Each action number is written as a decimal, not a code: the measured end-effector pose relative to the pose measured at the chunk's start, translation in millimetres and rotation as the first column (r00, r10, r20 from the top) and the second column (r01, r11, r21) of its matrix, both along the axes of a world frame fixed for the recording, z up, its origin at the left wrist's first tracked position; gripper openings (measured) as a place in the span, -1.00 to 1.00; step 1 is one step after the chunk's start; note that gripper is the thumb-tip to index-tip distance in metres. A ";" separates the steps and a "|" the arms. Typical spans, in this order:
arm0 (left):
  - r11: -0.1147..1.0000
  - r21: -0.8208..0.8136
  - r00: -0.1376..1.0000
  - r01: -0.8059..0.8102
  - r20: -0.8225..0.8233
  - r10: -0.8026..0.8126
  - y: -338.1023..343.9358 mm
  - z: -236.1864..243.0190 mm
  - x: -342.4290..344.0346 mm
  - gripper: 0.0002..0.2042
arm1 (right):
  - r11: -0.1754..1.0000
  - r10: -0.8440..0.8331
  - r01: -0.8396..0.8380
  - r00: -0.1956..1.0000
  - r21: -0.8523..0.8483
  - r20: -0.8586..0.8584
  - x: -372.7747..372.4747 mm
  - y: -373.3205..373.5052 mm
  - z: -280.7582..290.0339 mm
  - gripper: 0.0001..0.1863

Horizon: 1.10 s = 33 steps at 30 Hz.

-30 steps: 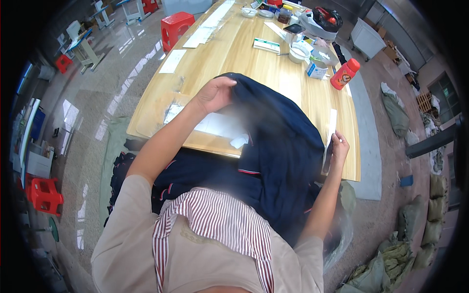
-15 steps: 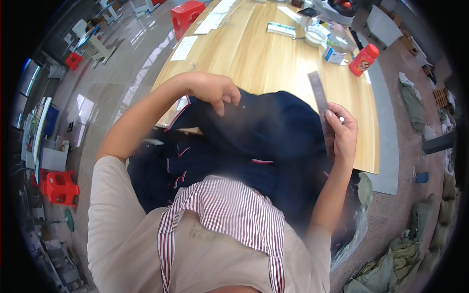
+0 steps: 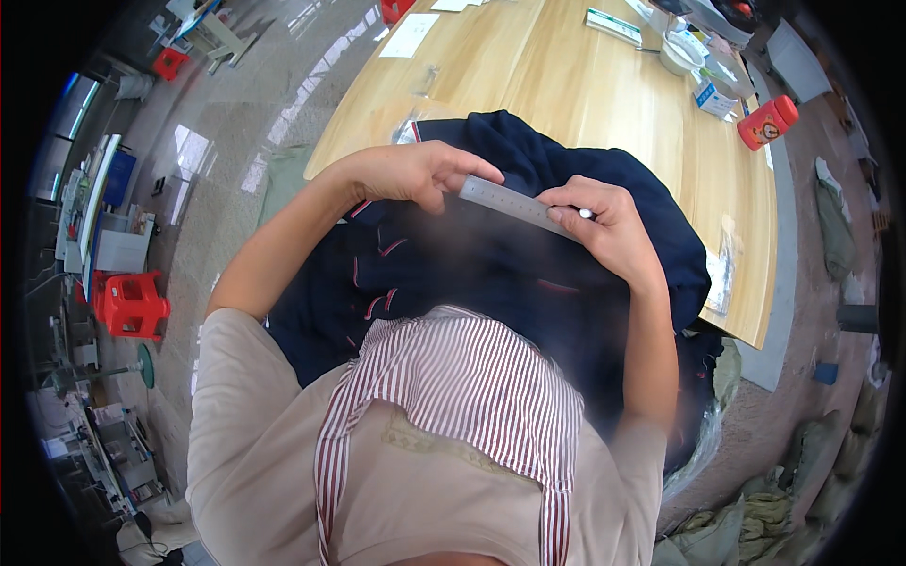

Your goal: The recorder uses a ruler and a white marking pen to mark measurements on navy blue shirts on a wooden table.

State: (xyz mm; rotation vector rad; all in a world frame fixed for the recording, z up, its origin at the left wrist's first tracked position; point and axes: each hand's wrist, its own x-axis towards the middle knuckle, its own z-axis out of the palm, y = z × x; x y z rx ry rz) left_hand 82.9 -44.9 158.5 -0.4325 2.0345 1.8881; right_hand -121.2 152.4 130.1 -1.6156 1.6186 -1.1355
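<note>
Navy blue garments (image 3: 604, 174) with red-and-white trim lie heaped over the table's near edge and my lap. A metal ruler (image 3: 505, 201) is pinched in my right hand (image 3: 604, 222), slanting across above the dark cloth. From the same hand pokes a small white tip (image 3: 586, 214), too little of it visible to name. My left hand (image 3: 420, 176) is at the ruler's free end, index finger stretched out and thumb apart. Whether its fingers touch the ruler or the cloth, I cannot tell. A blurred patch hides detail of the cloth below the hands.
The wooden table (image 3: 491, 75) stretches ahead. Near its right edge stand a red bottle (image 3: 767, 123), a small blue-and-white box (image 3: 714, 98) and a white tape roll (image 3: 681, 54). White paper (image 3: 409, 35) lies at the far left. Red stools (image 3: 134, 304) stand on the floor to the left.
My right hand has swung the ruler left and down from upright to a slant over the garment, near my left hand. My left index finger has stretched out. The view has shifted.
</note>
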 end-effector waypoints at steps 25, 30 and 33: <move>0.972 0.236 1.000 0.024 -0.007 -0.023 -13.5 -39.7 -1.5 -0.20 | 0.985 -0.002 0.010 0.999 0.175 -0.047 -2.0 -12.1 -24.3 -0.81; 0.964 0.266 1.000 0.018 -0.005 -0.017 -15.7 -45.5 -1.7 -0.20 | 0.987 -0.014 0.025 0.997 0.159 -0.071 -1.1 -10.8 -23.9 -0.80; 0.961 0.275 1.000 0.020 -0.008 -0.018 -15.4 -45.7 -1.9 -0.20 | 0.987 -0.025 0.037 0.997 0.160 -0.078 -1.0 -10.2 -24.4 -0.80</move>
